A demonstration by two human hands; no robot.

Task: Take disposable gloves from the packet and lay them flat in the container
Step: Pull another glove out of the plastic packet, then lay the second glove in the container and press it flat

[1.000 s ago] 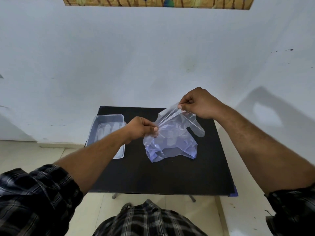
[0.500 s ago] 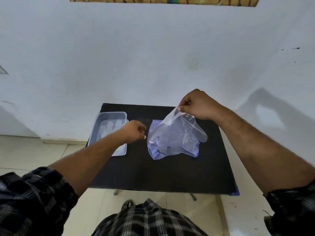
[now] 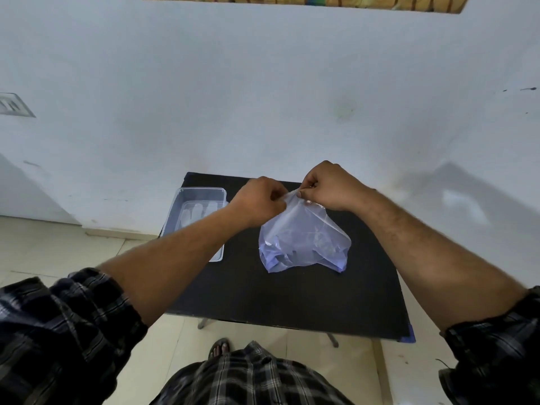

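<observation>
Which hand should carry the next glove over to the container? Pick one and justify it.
Left. The container sits at the table's left edge, on the left hand's side. The right hand pinches the same top edge of the plastic, farther from it.

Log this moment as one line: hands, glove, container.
left hand: pinching glove top | right hand: pinching glove top | glove: over packet | container: holds gloves

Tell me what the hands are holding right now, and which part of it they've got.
Both the left hand and the right hand pinch the top edge of a clear plastic glove, which hangs over the packet on the table.
</observation>
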